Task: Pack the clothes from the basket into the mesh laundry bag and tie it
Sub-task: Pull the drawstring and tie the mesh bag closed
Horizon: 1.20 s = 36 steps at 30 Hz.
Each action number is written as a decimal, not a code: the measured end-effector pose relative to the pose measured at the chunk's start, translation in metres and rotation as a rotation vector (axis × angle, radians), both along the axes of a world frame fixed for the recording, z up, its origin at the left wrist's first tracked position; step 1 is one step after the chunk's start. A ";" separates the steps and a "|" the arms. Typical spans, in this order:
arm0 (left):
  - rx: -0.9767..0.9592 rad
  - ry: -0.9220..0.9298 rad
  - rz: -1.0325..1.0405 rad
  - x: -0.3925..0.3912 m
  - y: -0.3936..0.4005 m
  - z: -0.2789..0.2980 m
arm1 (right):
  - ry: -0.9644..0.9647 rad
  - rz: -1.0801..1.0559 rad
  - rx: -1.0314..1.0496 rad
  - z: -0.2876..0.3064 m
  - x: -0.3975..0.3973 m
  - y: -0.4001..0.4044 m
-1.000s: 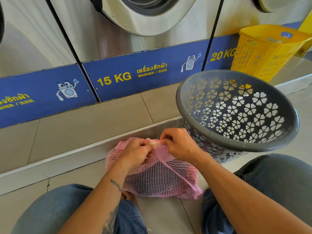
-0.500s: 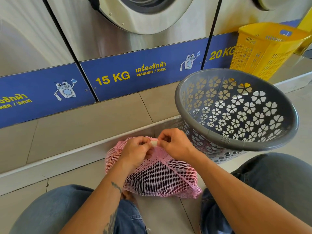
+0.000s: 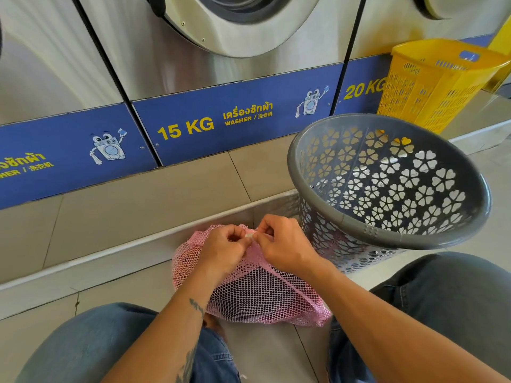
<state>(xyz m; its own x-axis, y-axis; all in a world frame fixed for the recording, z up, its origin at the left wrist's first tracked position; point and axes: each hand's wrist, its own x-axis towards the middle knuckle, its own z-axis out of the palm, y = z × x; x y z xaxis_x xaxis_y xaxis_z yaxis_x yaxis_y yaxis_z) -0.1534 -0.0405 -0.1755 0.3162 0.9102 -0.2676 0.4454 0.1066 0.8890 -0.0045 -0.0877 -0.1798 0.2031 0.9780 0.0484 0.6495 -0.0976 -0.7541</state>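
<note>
On the floor between our knees lies the pink bag (image 3: 254, 291), dark clothes inside. Our left hand (image 3: 221, 250) and right hand (image 3: 284, 244) pinch a small white toggle (image 3: 249, 236) at its gathered top, each grip narrow. Just right, touching the bag, the grey basket (image 3: 387, 233) tilts toward us.

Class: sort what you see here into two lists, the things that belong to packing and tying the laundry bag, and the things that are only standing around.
Part of the job:
pink mesh bag, dark clothes showing through it
grey basket, no clothes visible inside
left hand and right hand, pinching the bag's top

Standing around:
yellow basket
15 KG washer
20 KG washer
</note>
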 end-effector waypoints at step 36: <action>-0.281 -0.174 0.096 -0.006 0.000 0.007 | 0.097 0.127 -0.161 0.010 0.017 0.007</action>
